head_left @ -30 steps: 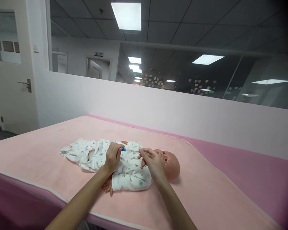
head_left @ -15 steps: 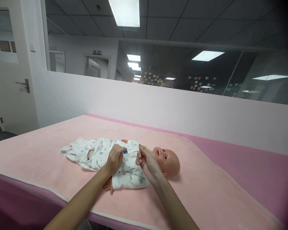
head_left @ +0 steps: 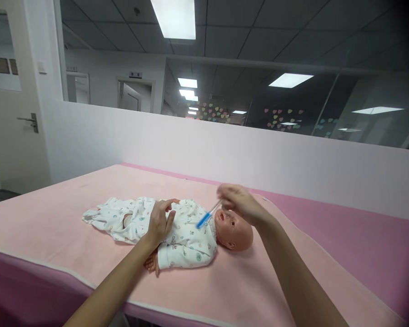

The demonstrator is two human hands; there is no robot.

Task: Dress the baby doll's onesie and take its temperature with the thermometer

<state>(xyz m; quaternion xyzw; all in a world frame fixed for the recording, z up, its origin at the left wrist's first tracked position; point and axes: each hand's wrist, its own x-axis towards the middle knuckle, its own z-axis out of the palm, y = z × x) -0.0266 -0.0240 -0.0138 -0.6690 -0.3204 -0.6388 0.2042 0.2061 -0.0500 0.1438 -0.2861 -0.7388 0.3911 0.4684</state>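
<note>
A baby doll (head_left: pixel 191 229) lies on its back on a pink towel (head_left: pixel 293 281) that covers the table, its bare head to the right and its legs to the left, dressed in a white printed romper (head_left: pixel 136 220). The left hand (head_left: pixel 160 222) rests flat on the doll's belly with the fingers spread and loose, gripping nothing. The right hand (head_left: pixel 240 202) hovers just above the doll's face, slightly blurred, its fingers pinched around the upper end of a thin thermometer (head_left: pixel 207 215). The thermometer slants down to the left, and its blue tip hangs over the doll's chest, just beside the chin; whether it touches the cloth cannot be told. One small doll hand (head_left: pixel 152 264) sticks out of the sleeve at the near side. Beyond the table stands a low white partition (head_left: pixel 225 154) with dark glass above it, and a white door (head_left: pixel 10 136) is at far left.
</note>
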